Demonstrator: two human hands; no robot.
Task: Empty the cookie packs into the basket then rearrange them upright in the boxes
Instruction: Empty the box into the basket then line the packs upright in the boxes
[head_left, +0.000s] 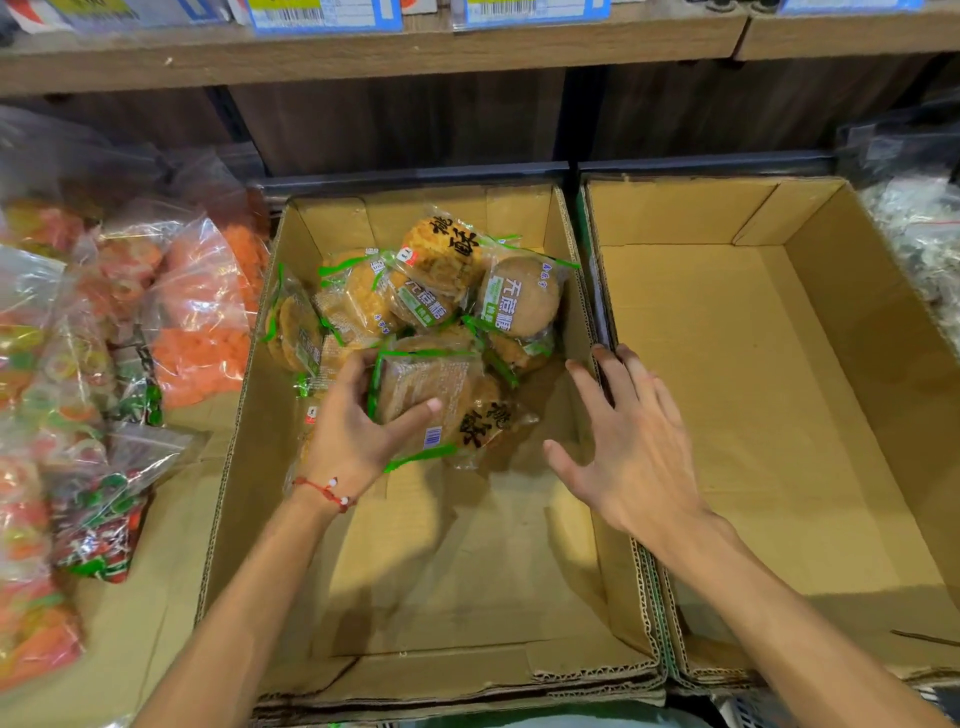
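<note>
Left hand (353, 431) gripping cookie pack (431, 384), right hand (634, 452) beside, perhaps touching box (467, 571)

The left arm extends forward from the lower left. The left hand (358, 436) grips a pack (431, 387), thumb across its near face and fingers curled behind it. The right arm extends forward from the lower right, with the right hand (636, 452) palm down, fingers straight and spread, holding nothing.
</note>
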